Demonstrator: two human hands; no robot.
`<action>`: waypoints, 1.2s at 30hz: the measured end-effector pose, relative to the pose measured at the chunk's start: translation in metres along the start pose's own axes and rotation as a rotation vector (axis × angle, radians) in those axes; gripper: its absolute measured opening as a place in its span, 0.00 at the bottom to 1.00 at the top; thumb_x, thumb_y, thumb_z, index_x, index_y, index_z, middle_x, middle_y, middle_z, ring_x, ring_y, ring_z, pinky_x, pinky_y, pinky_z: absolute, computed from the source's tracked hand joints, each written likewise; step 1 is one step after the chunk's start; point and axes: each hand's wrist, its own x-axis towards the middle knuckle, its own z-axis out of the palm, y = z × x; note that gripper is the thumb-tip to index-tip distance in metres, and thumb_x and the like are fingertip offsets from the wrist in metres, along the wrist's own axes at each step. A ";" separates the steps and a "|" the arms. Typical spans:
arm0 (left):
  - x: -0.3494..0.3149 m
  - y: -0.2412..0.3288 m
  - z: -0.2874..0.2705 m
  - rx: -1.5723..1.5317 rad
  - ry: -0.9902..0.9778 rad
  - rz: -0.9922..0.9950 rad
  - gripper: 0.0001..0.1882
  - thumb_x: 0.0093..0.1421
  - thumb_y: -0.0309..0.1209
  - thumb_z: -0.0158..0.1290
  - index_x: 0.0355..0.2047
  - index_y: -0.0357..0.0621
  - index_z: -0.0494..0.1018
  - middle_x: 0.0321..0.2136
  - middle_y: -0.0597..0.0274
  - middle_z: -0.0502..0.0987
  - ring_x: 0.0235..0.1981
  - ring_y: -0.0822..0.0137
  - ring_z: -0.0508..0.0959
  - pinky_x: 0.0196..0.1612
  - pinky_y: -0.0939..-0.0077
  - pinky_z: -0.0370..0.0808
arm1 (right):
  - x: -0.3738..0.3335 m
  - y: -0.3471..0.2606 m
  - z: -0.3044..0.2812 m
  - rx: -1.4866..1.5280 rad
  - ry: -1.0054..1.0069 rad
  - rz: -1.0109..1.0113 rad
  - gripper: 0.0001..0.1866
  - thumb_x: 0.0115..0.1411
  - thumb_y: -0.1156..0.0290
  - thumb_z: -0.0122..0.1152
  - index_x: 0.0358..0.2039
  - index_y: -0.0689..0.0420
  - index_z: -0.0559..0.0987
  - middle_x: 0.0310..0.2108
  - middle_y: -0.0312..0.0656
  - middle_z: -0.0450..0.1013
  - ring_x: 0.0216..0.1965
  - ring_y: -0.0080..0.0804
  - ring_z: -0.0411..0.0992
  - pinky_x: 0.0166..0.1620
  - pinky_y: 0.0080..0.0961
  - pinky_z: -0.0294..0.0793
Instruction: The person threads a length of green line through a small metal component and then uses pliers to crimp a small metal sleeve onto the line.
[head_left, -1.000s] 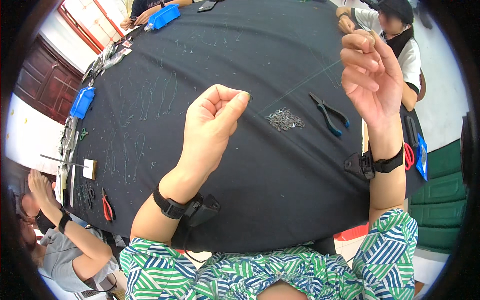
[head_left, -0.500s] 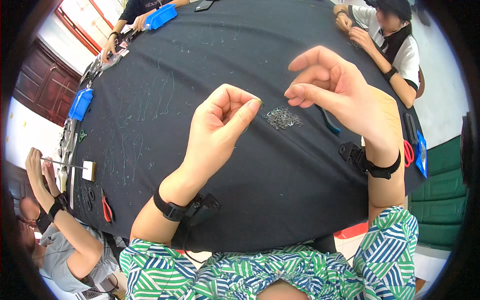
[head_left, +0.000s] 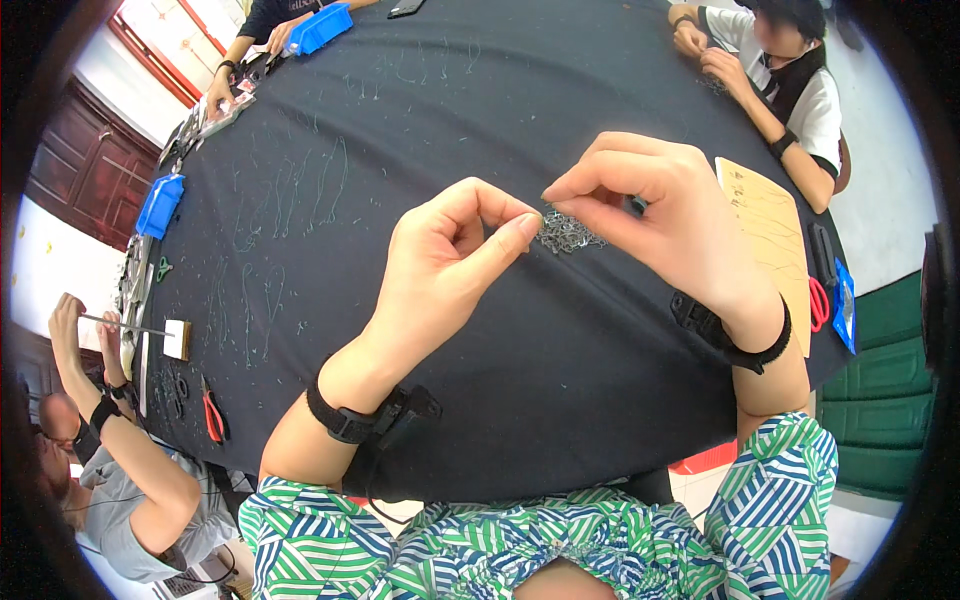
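Observation:
Over the dark cloth, my left hand [head_left: 440,250] is closed in a pinch, thumb against forefinger. What it pinches is too small to name. Close to its fingertips, my right hand [head_left: 665,215] also pinches with thumb and forefinger; anything between them is too fine to make out. The two sets of fingertips almost meet. Just behind them on the cloth lies a pile of small, dark, hook-like metal pieces [head_left: 568,234], partly covered by my right hand. Thin green threads [head_left: 335,185] are laid out to the left of my left hand.
A tan card [head_left: 775,225] lies beyond my right wrist, near red-handled scissors [head_left: 819,305] and a blue packet [head_left: 844,305]. Red-handled pliers [head_left: 213,415], a white block [head_left: 177,340] and blue trays [head_left: 161,207] are at the left. Other people work around the black-covered table [head_left: 520,380].
My right hand has come down and left, its fingers closing from a loose curl into a pinch beside my left fingertips. My left hand has shifted slightly right and down.

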 end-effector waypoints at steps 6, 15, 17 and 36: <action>0.000 0.005 0.004 -0.083 -0.018 -0.039 0.06 0.63 0.29 0.57 0.35 0.39 0.76 0.26 0.70 0.78 0.26 0.86 0.72 0.29 0.92 0.65 | -0.004 -0.002 0.005 -0.117 0.012 -0.059 0.03 0.52 0.74 0.63 0.28 0.57 0.79 0.28 0.42 0.73 0.28 0.43 0.75 0.31 0.32 0.74; 0.000 0.005 0.006 -0.106 -0.030 -0.035 0.06 0.63 0.29 0.57 0.36 0.39 0.76 0.27 0.70 0.78 0.27 0.86 0.72 0.29 0.92 0.66 | -0.004 -0.002 0.007 -0.191 0.013 -0.128 0.04 0.50 0.77 0.66 0.28 0.60 0.80 0.26 0.40 0.73 0.25 0.35 0.75 0.28 0.26 0.73; 0.000 0.002 0.004 -0.058 -0.035 -0.030 0.06 0.63 0.29 0.57 0.35 0.39 0.76 0.27 0.70 0.78 0.27 0.86 0.72 0.29 0.92 0.65 | -0.005 -0.001 0.007 -0.187 0.007 -0.134 0.04 0.50 0.77 0.66 0.29 0.60 0.80 0.26 0.40 0.73 0.25 0.35 0.75 0.28 0.26 0.73; 0.001 0.001 0.003 -0.245 0.012 0.007 0.04 0.62 0.27 0.57 0.34 0.40 0.76 0.28 0.67 0.79 0.29 0.81 0.75 0.34 0.87 0.70 | -0.001 0.004 -0.001 0.188 -0.021 0.081 0.03 0.56 0.79 0.62 0.29 0.63 0.76 0.23 0.36 0.72 0.23 0.18 0.69 0.26 0.17 0.66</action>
